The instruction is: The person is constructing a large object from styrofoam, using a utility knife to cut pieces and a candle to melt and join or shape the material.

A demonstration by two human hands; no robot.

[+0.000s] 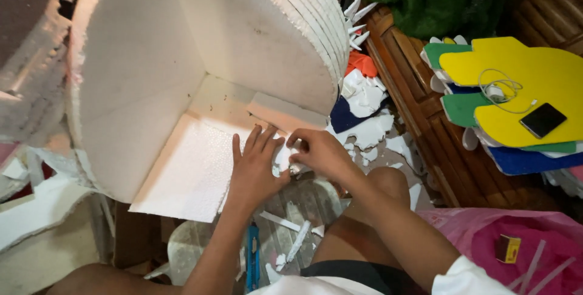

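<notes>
The left hand (254, 162) is laid flat, fingers spread, on the flat white polystyrene base sheet (188, 173) at the centre of the frame; nothing is gripped by it; the right hand (317, 152) is curled just beside it, fingertips pinched on a small white foam piece (283, 160) at the sheet's edge; a stack of curved white foam panels (273, 28) is seen above; a blue utility knife (252, 258) lies at the lower centre; yellow, green and blue foam cut-outs (522, 88), carrying a black phone (542, 119), are seen at the right.
</notes>
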